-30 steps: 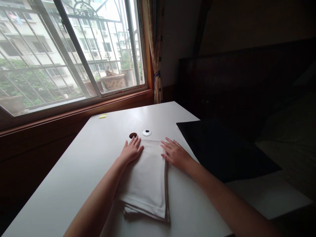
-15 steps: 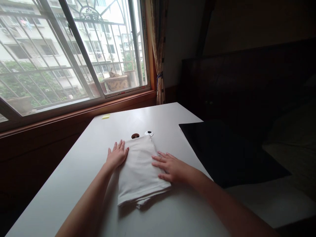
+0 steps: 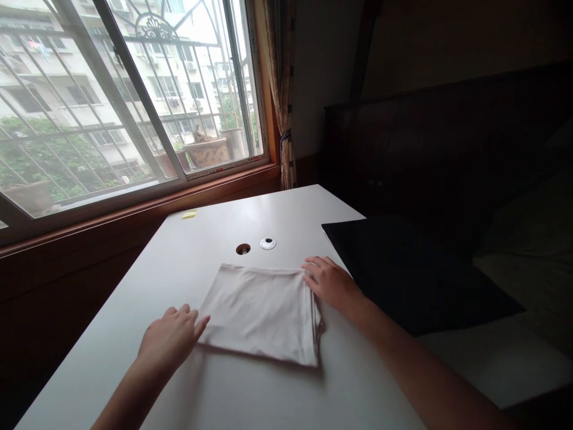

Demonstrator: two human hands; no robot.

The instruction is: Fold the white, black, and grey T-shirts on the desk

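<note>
A folded white cloth [image 3: 259,313] lies flat on the white table [image 3: 111,322], its layered edges along its right side. My left hand [image 3: 170,337] is beside the cloth's lower left edge, thumb apart from loosely bent fingers. Whether its thumb tip touches the fabric I cannot tell. At the cloth's upper right corner, my right hand [image 3: 333,283] has its fingers and thumb closed on the fabric. The undersides of both hands are hidden.
Beyond the cloth are a round hole [image 3: 243,249] and a white ring-shaped cover [image 3: 268,243] in the tabletop. A yellow sticky note [image 3: 189,214] is near the far left corner. Black fabric [image 3: 416,275] covers the right edge. A barred window [image 3: 134,89] stands behind.
The cloth has turned clockwise and now lies wider than deep. My left hand has moved left and nearer to me; my right hand has moved to the far right corner.
</note>
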